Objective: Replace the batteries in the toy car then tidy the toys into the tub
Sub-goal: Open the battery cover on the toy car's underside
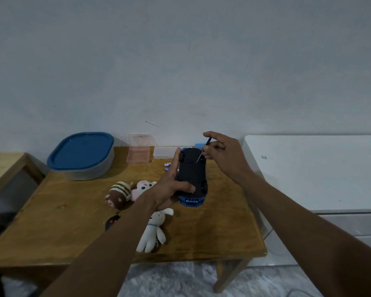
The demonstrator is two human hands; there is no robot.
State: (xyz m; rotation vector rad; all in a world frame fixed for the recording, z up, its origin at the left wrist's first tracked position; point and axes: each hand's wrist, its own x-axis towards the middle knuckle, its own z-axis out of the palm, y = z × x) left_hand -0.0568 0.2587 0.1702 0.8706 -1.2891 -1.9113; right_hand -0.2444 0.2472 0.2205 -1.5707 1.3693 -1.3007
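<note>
Toy car (191, 176) lay upside down in the person's grasp, seemingly raised just off the table (62, 211), a little past its middle. Nearest the camera, a white rabbit doll (153, 230) lay flat on the wood with a black remote (111, 221) near its left, both not yet tidied away. Beyond them the left hand (169, 189) gripped the car. The thumb pressed on the black underside near the blue bumper and the forefinger lay straight along the side. I judged this steadied the body and kept the underside facing up for the tool. A brown striped doll (118, 192) and a pink doll (142, 187) sat side by side left of that wrist. Farther on, the right hand (223, 155) pinched a thin screwdriver (208, 141) between thumb and fingertips, its tip set on the underside near the far wheels, probably at the battery-cover screw. Small batteries (168, 164) lay loose just left of the car, handy for the swap. At the back stood the tub (81, 153), its blue lid on, with a pink box (138, 152) and a white box (165, 152) by the wall.
</note>
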